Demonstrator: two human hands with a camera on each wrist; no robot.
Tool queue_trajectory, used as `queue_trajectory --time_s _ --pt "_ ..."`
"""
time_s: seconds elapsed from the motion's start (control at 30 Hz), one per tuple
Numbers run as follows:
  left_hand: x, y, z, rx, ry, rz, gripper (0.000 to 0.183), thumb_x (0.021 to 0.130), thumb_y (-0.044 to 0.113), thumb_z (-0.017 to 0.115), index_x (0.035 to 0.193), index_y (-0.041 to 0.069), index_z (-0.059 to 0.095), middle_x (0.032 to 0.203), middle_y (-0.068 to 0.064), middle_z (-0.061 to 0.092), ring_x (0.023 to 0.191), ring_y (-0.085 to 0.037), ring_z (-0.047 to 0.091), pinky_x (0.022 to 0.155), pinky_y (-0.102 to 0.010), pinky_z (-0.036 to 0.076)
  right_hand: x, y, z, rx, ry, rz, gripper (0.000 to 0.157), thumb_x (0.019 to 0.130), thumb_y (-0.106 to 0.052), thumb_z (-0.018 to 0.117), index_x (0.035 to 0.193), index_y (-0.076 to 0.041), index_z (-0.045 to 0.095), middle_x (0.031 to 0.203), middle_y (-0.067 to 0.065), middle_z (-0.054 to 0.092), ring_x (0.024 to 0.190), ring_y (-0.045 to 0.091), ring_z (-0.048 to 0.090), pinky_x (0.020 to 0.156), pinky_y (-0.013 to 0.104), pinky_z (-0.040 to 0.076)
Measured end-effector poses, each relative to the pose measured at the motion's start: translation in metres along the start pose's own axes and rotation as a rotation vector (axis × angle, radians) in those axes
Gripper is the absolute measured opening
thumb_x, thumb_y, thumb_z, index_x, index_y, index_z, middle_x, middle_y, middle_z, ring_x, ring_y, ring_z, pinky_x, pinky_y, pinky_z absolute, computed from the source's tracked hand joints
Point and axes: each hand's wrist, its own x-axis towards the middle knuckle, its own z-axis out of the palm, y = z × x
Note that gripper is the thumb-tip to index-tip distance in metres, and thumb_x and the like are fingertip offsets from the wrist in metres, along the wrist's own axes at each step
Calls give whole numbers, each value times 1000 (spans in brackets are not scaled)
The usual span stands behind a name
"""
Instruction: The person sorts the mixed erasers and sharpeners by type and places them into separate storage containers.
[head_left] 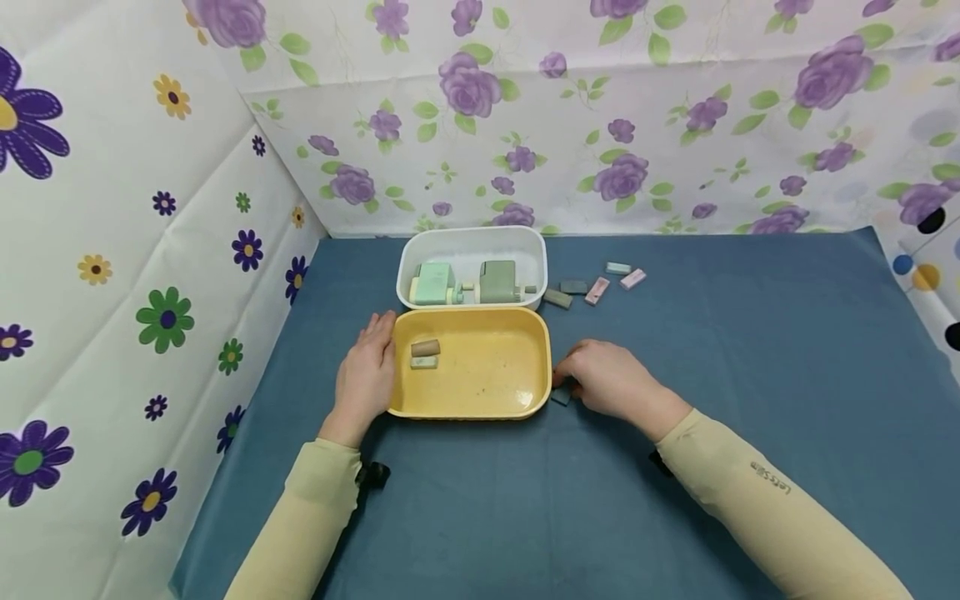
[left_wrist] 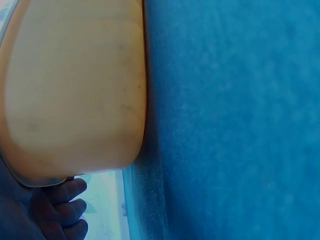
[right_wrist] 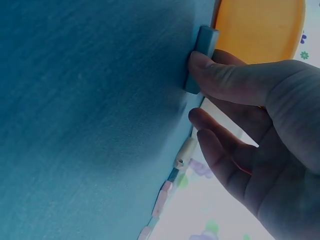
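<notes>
A small dark teal block like an eraser point(right_wrist: 206, 42) lies on the cloth by the right side of the yellow tray point(head_left: 480, 408). My right hand point(head_left: 603, 375) pinches it between thumb and forefinger; in the right wrist view the other fingers are spread behind. Against the tray's left wall rests my left hand point(head_left: 365, 371), its fingers stretched forward along the rim. Inside the tray, at the left, lie a brown eraser point(head_left: 425, 348) and a pale green eraser point(head_left: 423, 362). In the left wrist view the tray's outer wall point(left_wrist: 75, 100) hides part of that hand.
Behind the yellow tray stands a white tray point(head_left: 471, 236) holding a mint box-shaped device point(head_left: 434, 283) and a grey-green one point(head_left: 498, 282). To its right lie several erasers, among them an olive one point(head_left: 557, 298) and a pink one point(head_left: 597, 291). Flowered sheets hang at the back and left.
</notes>
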Motion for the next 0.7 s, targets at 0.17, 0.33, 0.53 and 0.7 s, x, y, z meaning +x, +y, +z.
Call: queue_trajectory --time_s 0.17,0.33,0.53,0.7 --pt "0 0 1 -4 5 0 49 115 12 45 162 -1 42 165 -17 46 157 -34 34 130 -52 25 0 1 1 6 4 3 40 79 13 85 102 -20 86 100 0 78 101 28 73 86 47 64" --pt "0 1 1 -4 0 -2 49 116 13 44 163 -1 42 165 -16 45 158 -33 34 130 -52 24 -1 0 1 7 5 10 38 79 12 85 100 -20 85 99 0 78 100 28 73 85 47 64" --pt "-1 1 1 -4 -1 1 49 116 13 45 163 -1 41 165 -16 45 158 -33 34 130 -51 24 -3 1 2 22 2 17 40 79 12 85 102 -20 85 100 0 78 101 28 73 86 48 64" --pt "-2 2 0 -5 9 2 49 115 13 45 162 -1 42 164 -17 46 157 -33 35 130 -52 25 -3 3 3 14 7 0 43 79 12 86 108 -21 85 102 1 79 98 27 73 85 48 64"
